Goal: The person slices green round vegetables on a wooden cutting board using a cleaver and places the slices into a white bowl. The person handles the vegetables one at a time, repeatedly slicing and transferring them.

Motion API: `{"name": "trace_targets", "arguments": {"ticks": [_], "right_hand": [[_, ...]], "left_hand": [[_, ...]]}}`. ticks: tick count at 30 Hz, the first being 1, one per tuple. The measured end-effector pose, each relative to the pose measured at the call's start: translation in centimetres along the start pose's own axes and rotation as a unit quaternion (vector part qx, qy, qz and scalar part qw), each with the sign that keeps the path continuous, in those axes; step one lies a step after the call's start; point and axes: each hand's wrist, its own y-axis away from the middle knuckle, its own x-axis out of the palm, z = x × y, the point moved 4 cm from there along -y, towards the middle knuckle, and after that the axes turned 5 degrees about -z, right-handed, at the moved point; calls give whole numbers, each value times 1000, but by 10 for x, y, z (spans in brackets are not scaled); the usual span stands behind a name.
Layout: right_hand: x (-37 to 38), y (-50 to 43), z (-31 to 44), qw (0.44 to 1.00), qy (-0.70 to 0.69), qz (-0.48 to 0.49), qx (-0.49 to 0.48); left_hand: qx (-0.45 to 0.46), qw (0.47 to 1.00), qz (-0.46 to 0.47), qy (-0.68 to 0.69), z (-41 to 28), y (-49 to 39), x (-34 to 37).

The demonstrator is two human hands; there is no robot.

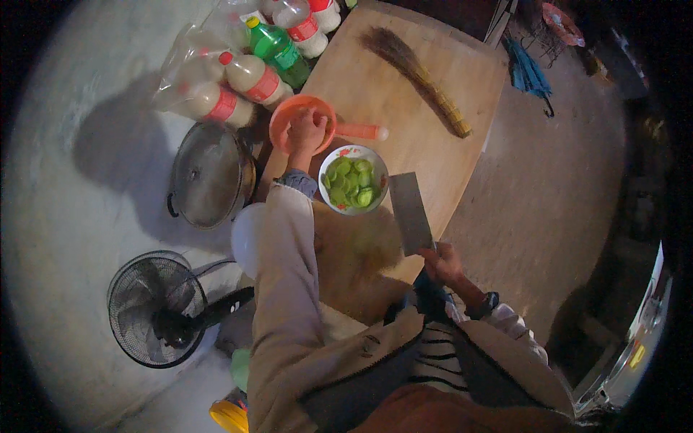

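Observation:
My left hand (308,130) reaches into an orange plastic dipper (278,127), its fingers curled down inside the bowl part. What the fingertips touch in there is hidden. The dipper's handle (358,131) points right across the wooden table (346,70). By its handle end, my right hand (444,263) grips a broad-bladed cleaver (410,211); the blade extends away from me over the table's right side. Between the two hands stands a white bowl (382,176) with red floral decoration. Thin green vegetable slices (349,181) lie in it.
A straw hand broom (427,89) lies on the table's far part. Left of the table are bottles with pale contents (254,78), a green bottle (279,51), a lidded pan (208,173) and a black fan (157,308). A blue umbrella (525,70) is at the far right.

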Motion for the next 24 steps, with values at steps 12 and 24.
{"name": "trace_targets", "arguments": {"ticks": [12, 24], "right_hand": [[-18, 12, -4, 997, 35, -50, 41], [0, 16, -36, 997, 53, -40, 42]], "left_hand": [[32, 995, -65, 65, -4, 2, -5], [-182, 702, 92, 683, -56, 241, -40]]}}
